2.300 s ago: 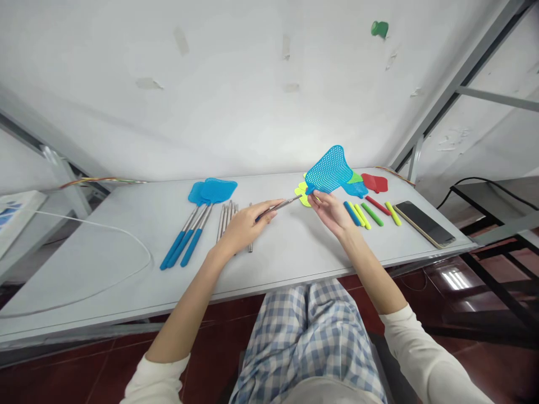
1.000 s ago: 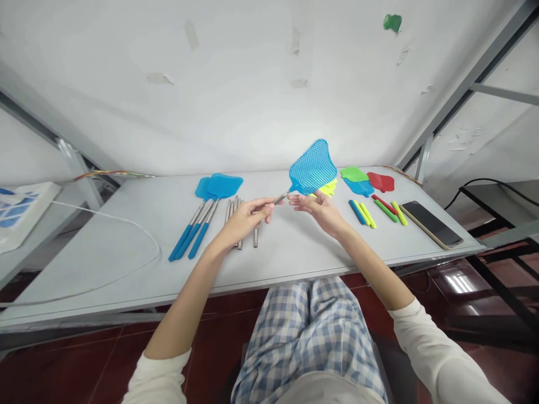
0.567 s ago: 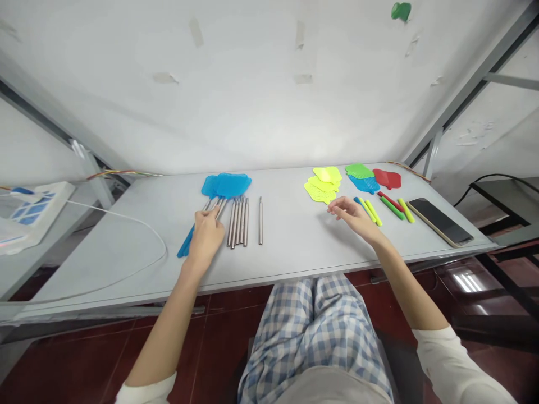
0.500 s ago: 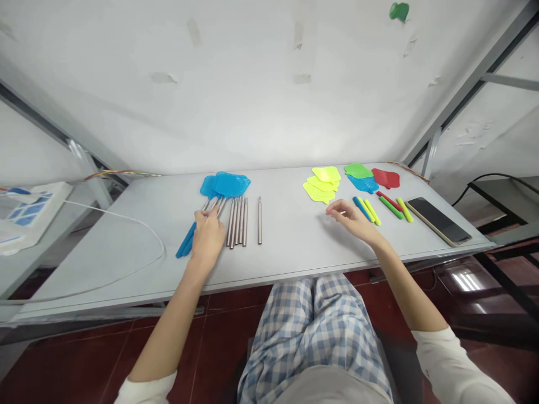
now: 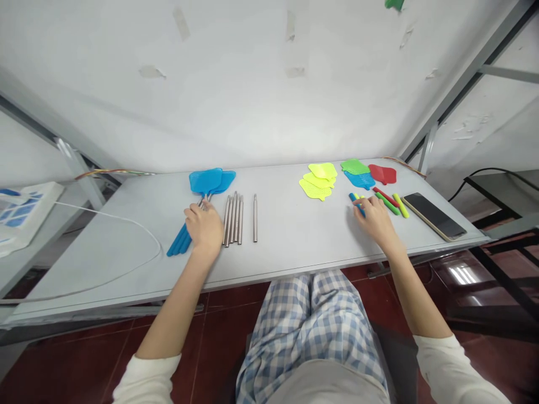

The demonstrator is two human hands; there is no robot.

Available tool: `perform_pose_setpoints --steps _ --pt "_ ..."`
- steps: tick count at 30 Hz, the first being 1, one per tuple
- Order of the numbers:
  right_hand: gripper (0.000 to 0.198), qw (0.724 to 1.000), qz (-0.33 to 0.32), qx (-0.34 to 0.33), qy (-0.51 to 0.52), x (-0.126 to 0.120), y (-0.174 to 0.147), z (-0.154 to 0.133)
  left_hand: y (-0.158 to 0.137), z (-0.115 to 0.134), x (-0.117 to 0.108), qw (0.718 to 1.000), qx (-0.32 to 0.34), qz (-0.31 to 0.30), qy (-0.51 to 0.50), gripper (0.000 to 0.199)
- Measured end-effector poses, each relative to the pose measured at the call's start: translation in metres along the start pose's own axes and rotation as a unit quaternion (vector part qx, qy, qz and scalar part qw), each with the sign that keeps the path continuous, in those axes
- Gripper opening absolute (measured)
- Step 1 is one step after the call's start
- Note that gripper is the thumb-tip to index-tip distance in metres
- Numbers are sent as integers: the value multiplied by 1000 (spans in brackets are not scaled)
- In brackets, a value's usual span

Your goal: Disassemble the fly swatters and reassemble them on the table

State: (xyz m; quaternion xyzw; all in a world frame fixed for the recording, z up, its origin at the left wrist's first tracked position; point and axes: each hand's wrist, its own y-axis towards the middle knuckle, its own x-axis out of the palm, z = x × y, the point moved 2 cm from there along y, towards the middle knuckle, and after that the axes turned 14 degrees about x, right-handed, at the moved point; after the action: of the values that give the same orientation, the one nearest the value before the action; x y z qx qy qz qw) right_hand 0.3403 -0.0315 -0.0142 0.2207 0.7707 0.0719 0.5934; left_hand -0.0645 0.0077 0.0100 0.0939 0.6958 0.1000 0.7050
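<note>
Left hand (image 5: 205,227): fingers curled over blue flyswatters (image 5: 205,180), hold unclear
Right hand (image 5: 377,219): fingers bent at blue handle sleeve (image 5: 352,197), hold unclear
Metal rods (image 5: 240,221): beside left hand

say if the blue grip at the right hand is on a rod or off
Off, it seems: the blue grip, partly covered by the right hand, shows no rod, and the metal rods lie apart.

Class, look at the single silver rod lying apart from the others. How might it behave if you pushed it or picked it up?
The lone silver rod would probably roll if pushed sideways, since it looks round and lies on the flat table. It is likely stiff, being straight and metallic-looking. Its shiny surface may feel slippery.
</note>
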Motion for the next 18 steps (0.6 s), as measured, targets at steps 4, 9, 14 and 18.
perform_pose_setpoints --steps 4,9,14,18 --pt "37 997 30 33 -60 6 -1 7 -8 37 -4 990 113 29 -82 48" --pt "30 999 15 -4 -34 9 -7 -3 -16 76 3 977 151 -59 -141 39" --pt "36 999 17 19 -25 13 -14 -13 2 74 11 967 109 -100 -208 44" --pt "26 999 -2 36 -5 17 -15 -21 15 73 12 881 46 -150 -447 46"
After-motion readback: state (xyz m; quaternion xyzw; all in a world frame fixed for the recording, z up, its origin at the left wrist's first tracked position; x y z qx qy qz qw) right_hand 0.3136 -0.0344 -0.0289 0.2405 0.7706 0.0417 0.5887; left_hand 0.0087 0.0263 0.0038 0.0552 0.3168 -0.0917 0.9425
